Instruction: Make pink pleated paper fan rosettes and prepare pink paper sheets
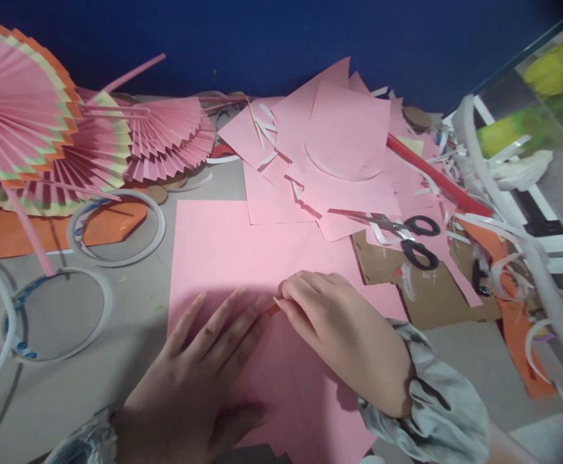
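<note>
A large sheet of pink paper [214, 238] lies on the grey table in front of me. My left hand [204, 367] rests flat on it with the fingers stretched out. Close to those fingertips, my right hand [334, 322] is closed, its thumb and fingers pressed together down at the paper. A small reddish-orange bit [274, 310] shows between the two hands; what the right fingers grip is mostly hidden. Black-handled scissors [397, 225] lie partly spread beyond the right hand, on pink scraps [305, 167].
Pleated pink paper fans [93, 148] stand at the left, near rolls of tape [160, 225]. Brown cardboard [388, 270], an orange strip [518, 341] and white paper cuttings crowd the right side. A clear plastic box [552, 148] stands far right. A blue wall [262, 38] closes the back.
</note>
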The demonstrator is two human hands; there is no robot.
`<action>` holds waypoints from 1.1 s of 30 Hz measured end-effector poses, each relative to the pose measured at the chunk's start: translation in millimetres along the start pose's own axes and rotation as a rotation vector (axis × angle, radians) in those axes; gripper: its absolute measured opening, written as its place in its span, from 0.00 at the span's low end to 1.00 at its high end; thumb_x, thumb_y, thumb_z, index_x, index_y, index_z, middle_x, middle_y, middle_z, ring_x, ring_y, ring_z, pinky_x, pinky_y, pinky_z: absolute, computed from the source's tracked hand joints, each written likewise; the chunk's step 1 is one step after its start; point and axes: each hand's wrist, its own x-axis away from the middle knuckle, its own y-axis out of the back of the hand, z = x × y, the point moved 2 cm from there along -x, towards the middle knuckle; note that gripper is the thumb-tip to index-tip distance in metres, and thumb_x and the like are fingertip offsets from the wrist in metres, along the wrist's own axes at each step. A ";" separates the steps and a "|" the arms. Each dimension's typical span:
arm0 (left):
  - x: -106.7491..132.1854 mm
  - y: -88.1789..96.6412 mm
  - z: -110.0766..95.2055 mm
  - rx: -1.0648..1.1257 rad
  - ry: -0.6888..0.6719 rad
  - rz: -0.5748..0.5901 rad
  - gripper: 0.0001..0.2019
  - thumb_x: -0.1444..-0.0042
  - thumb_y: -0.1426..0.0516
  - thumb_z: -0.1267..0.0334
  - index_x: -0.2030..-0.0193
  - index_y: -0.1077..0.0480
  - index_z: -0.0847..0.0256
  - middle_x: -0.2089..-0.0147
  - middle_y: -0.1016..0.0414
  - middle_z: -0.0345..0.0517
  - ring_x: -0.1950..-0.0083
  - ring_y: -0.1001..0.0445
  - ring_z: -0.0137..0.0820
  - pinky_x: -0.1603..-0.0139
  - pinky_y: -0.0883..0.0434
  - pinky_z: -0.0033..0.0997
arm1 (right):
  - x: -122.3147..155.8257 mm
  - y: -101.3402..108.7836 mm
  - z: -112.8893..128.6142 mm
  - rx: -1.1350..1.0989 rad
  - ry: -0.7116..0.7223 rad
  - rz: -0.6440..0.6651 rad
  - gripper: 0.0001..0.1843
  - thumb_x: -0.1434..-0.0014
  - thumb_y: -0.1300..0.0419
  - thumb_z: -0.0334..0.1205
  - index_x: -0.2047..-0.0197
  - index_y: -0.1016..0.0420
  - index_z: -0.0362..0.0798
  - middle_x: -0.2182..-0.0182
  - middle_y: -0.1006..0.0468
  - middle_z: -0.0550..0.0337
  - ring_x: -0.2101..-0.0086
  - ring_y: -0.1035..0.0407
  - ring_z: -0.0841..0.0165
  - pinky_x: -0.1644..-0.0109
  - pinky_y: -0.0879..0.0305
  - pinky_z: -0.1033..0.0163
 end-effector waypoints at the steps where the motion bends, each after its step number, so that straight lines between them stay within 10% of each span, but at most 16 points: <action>1: 0.1 0.6 -0.3 -0.001 0.001 0.003 0.36 0.44 0.54 0.41 0.35 0.48 0.64 0.33 0.49 0.44 0.32 0.57 0.41 0.33 0.69 0.44 | 0.1 -0.3 0.3 0.012 0.004 0.001 0.09 0.36 0.54 0.36 0.68 0.37 0.48 0.70 0.32 0.62 0.69 0.38 0.68 0.62 0.45 0.59; 33: -6.2 -6.0 -5.3 0.104 0.094 0.010 0.37 0.45 0.54 0.41 0.34 0.53 0.62 0.30 0.58 0.46 0.32 0.58 0.43 0.36 0.61 0.53 | -16.7 27.7 32.5 0.701 0.117 0.088 0.12 0.44 0.50 0.37 0.75 0.29 0.51 0.77 0.24 0.51 0.76 0.32 0.59 0.66 0.45 0.53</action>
